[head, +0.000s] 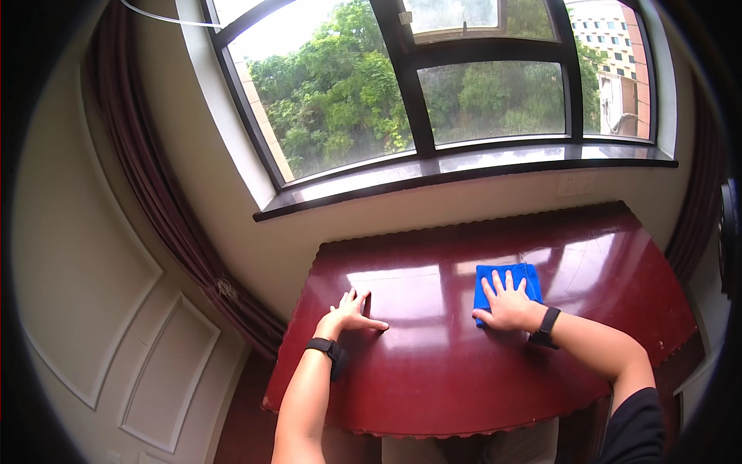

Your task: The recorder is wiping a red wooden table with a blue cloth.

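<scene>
A folded blue cloth (530, 277) lies on the glossy dark red wooden table (417, 383), right of its middle. My right hand (505, 301) presses flat on the cloth with the fingers spread and the thumb at its left edge. On the left part of the table rests my left hand (351, 313), its fingers apart and nothing in it; its fingertips touch the tabletop. Each wrist wears a black strap. Window light reflects off the table between and beyond the hands.
Beyond the table's scalloped far edge are the wall, a socket plate (576, 183) and a dark window sill (464, 167). A tied purple curtain (168, 203) hangs at left, another (693, 226) at right. My legs are below the near edge.
</scene>
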A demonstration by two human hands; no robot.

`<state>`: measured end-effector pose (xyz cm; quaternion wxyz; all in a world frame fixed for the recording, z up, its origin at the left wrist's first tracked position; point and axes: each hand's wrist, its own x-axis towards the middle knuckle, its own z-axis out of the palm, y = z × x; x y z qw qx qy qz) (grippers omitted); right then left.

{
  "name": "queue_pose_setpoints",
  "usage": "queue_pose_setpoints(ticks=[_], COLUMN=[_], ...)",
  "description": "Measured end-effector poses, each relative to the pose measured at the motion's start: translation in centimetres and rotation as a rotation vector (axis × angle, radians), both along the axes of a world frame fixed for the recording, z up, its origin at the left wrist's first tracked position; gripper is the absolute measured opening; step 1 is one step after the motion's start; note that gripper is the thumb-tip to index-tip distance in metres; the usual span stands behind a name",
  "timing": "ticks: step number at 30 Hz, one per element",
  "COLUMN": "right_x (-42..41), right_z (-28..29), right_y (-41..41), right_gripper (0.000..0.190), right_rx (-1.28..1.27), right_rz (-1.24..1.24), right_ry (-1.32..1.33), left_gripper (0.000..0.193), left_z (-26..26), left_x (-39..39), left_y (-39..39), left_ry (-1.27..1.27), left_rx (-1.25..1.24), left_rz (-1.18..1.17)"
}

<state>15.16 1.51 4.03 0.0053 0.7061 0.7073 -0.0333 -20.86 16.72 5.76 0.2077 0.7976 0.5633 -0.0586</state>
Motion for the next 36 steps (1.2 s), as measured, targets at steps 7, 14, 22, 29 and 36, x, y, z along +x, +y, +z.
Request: queue_pose_setpoints(ticks=[7,14,22,29,36], right_x=[-3.3,-1.3,-2.9,-1.6,0.4], right_z=[0.4,0.1,0.0,-0.2,-0.1], right_y=[-9.2,-2.4,7.1,4.5,-4.4], right_gripper=[0.084,0.086,0.092,0.089,0.089], right_rx=[0.106,0.109,-0.014,-0.042,-0.035], right_rz=[0.52,0.507,0.239,0.315,0.469], right_ry=[-0.109,-0.002,0.075,0.04,-0.027], left_gripper=[0.137,0.136,0.135,0.128,0.123], left_z=[0.6,1.1,0.3,1.8,1.9], left_x=[-0.1,0.2,0.1,0.9,0.4], left_y=[0.2,0.1,0.0,-1.4,-0.8], left_ry=[0.021,0.041,0.032,0.074,0.066], left_rx=[-0.012,-0.022,0.0,0.011,0.015], left_rz=[0.012,0.013,0.005,0.005,-0.005])
